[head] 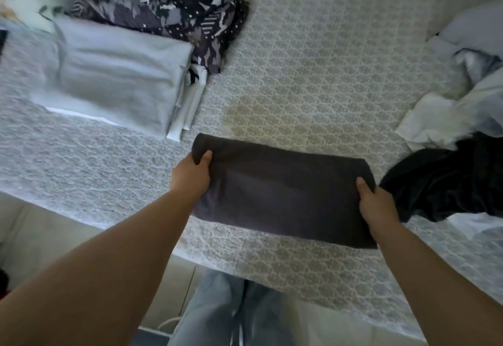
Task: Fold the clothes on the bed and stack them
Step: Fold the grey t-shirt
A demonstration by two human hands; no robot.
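Note:
A dark grey folded garment [280,190] lies as a flat rectangle near the front edge of the bed [313,81]. My left hand [193,174] grips its left end, thumb on top and fingers tucked under. My right hand [377,204] grips its right end the same way. To the far left sits a stack of folded clothes [117,79], pale grey on top with white pieces beneath. A black and white patterned garment [168,5] lies bunched behind the stack.
At the right, a black garment [446,185] lies crumpled beside my right hand, with white and pale blue clothes [462,100] heaped behind it. The patterned bedspread shows between the stack and the heap. My jeans-clad legs [231,310] stand at the bed's front edge.

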